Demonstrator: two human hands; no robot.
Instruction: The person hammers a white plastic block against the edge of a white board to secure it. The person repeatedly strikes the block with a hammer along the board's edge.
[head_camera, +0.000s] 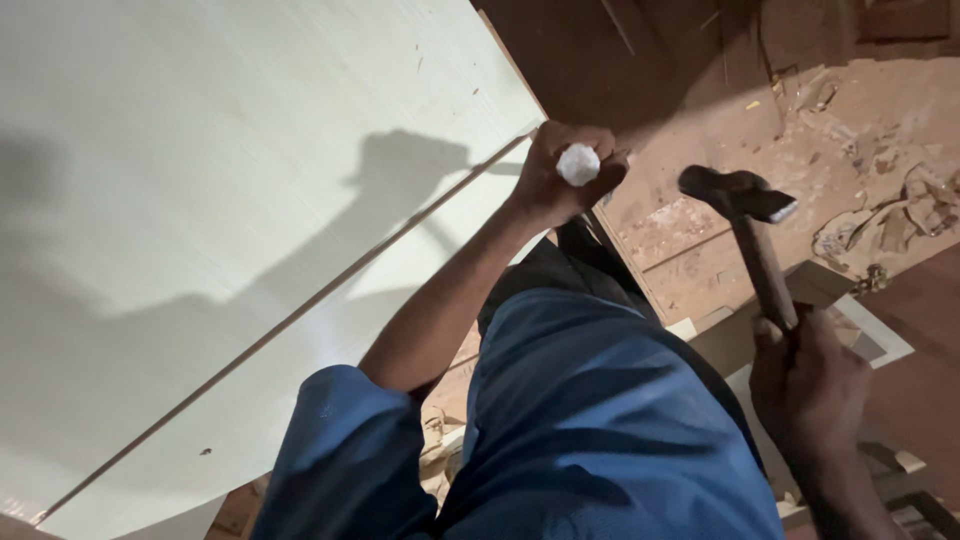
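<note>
1. Left hand (562, 172) clenched around a small white-topped tool (578, 164), only its pale round end showing between thumb and fingers; kind of tool impossible to tell
2. Held right at the near edge of the large pale panel (230, 200), where a thin wooden strip (290, 320) ends
3. Strip lying flat on the panel, running diagonally from the lower left corner of the view up to the left hand
4. Right hand (805, 385) wrapped tight around the lower part of a wooden hammer handle, fingers fully closed on it
5. Hammer (752, 225) raised in the air, dark metal head up and to the right of the left hand, apart from the white-topped tool, not touching it
6. Blue sleeve (345, 440) rolled at the left forearm, blue shirt filling the lower middle of the view
7. Sharp shadow of arm and fist cast across the panel, left of the left hand
8. Reddish dusty floor (720, 120) beyond the panel edge, strewn with wood shavings and scraps (880, 215) at the upper right
9. Pale board offcuts (850, 320) lying on the floor just behind and below the hammer handle
</note>
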